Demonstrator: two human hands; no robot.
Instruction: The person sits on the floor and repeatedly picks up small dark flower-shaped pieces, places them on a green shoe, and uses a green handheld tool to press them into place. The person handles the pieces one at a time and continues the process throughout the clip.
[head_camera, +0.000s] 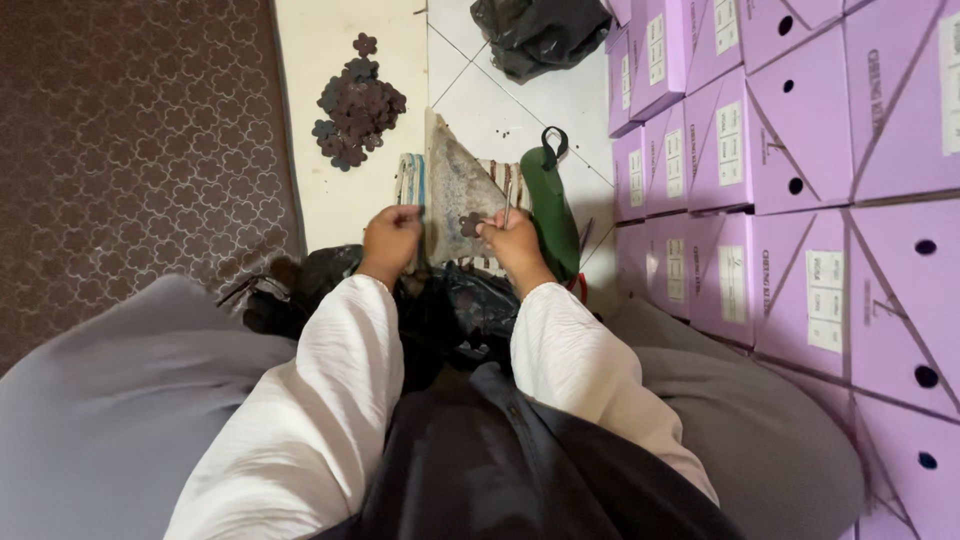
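**Flower cutout pinched at the grey wedge**

Flower cutout (471, 224), small and dark, sits against the grey wedge-shaped block (455, 195) at centre frame. From my remote seat, largest first: purple boxes (800, 170) stacked at three o'clock, a brown patterned mat (130, 150) at nine, a pile of dark flower pieces (356, 103) at eleven. My right hand (515, 243) is closed on the cutout and a thin metal tool (507, 208). My left hand (390, 238) is curled shut at the wedge's edge; what it grips I cannot tell.

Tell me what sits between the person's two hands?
In the head view, a grey wedge-shaped block stands between the left hand and right hand, a dark flower-shaped piece against it.
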